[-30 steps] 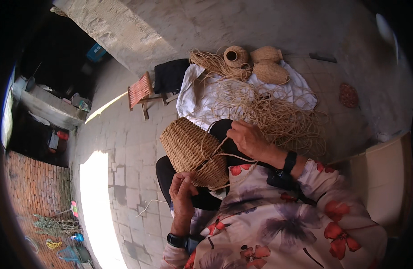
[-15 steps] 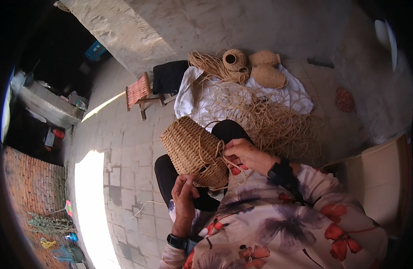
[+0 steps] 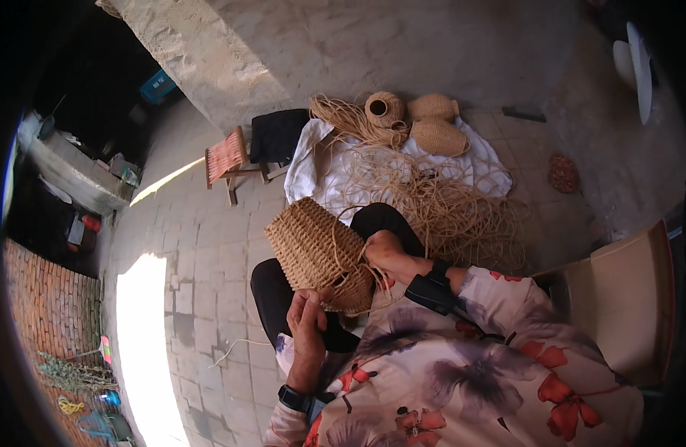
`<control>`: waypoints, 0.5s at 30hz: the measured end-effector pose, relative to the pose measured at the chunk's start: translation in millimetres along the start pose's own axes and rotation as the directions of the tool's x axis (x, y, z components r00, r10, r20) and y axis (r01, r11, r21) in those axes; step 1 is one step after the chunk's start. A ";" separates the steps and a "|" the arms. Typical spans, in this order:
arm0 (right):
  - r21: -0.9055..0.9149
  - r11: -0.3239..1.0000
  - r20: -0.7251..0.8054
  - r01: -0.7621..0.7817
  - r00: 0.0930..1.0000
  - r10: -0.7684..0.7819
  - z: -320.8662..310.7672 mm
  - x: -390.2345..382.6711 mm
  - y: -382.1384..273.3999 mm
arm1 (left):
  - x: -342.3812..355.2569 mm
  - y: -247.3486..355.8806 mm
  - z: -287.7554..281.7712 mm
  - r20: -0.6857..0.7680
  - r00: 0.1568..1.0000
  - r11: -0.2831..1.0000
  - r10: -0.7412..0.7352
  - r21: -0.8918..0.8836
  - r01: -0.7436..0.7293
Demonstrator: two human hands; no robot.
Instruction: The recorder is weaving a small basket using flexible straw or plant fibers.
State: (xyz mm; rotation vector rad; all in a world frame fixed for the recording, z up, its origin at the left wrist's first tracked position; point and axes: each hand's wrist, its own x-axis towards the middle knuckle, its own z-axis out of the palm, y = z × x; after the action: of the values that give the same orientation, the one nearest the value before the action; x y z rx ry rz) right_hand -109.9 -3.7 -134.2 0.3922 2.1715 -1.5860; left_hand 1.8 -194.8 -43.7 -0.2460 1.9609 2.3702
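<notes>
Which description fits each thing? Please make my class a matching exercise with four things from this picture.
Things:
1. Large woven basket
2. White cloth
3. Low stool
4. Round woven pot near the wall

Descriptions:
A. reddish top, wooden legs
B. at the person's fingers
C. dark round opening in view
D. partly under loose cord

Pairs: 1-B, 2-D, 3-A, 4-C

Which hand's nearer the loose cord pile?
Right. The right hand is lower-left of the loose cord pile; the left hand is farther lower-left, by the woven basket.
</notes>
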 end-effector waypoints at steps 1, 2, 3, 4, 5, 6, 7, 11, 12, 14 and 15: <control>-0.097 0.991 -0.079 0.087 0.992 -0.095 2.8 1.6 1.9 | 0.2 0.5 0.7 -0.009 1.000 1.000 -0.010 -0.008 0.010; -0.200 0.966 -0.144 0.166 0.970 -0.197 4.9 4.7 2.2 | 1.6 -0.7 0.6 -0.014 1.000 1.000 -0.004 -0.006 0.004; -0.201 0.964 -0.135 0.174 0.970 -0.203 1.5 -2.7 -8.4 | 2.0 -2.4 -0.8 -0.041 0.999 0.999 0.000 -0.042 -0.001; -0.091 0.983 -0.012 0.159 0.987 -0.161 -5.9 -11.2 -16.9 | 2.5 -4.3 -2.4 -0.068 0.998 0.997 0.002 -0.078 -0.008; 0.021 0.993 0.109 0.120 0.987 -0.122 -14.5 -26.2 -28.3 | 2.8 -3.5 -7.9 -0.070 0.998 0.997 0.000 -0.073 -0.005; 0.026 0.993 0.114 0.118 0.986 -0.120 -20.2 -38.7 -37.7 | 3.7 -1.4 -17.6 -0.088 0.994 0.985 -0.058 -0.166 0.043; 0.178 0.983 0.273 0.048 0.957 -0.096 -25.5 -49.2 -48.0 | 4.4 0.7 -24.8 -0.103 0.988 0.962 -0.115 -0.260 0.085; 0.395 0.916 0.487 -0.074 0.862 -0.140 -47.4 -39.8 -41.3 | 8.6 -0.5 -30.1 -0.129 0.977 0.950 -0.172 -0.283 0.130; 0.424 0.902 0.492 -0.082 0.857 -0.154 -53.9 -36.6 -38.0 | 9.6 -2.8 -31.5 -0.150 0.971 0.945 -0.185 -0.299 0.134; 0.129 0.970 0.209 0.205 0.951 -0.228 -79.8 -33.0 -26.8 | 11.3 -4.1 -30.9 -0.167 0.965 0.939 -0.202 -0.314 0.143; -0.174 0.893 0.017 0.416 0.907 -0.420 -93.5 -26.0 -11.1 | 12.1 -3.3 -28.1 -0.165 0.965 0.942 -0.203 -0.303 0.146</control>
State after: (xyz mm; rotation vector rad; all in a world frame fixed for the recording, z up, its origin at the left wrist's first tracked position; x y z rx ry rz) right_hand -108.0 82.3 -87.9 -0.1275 2.5094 -1.5818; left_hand -7.2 -222.4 -53.9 -0.6606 1.5697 2.5869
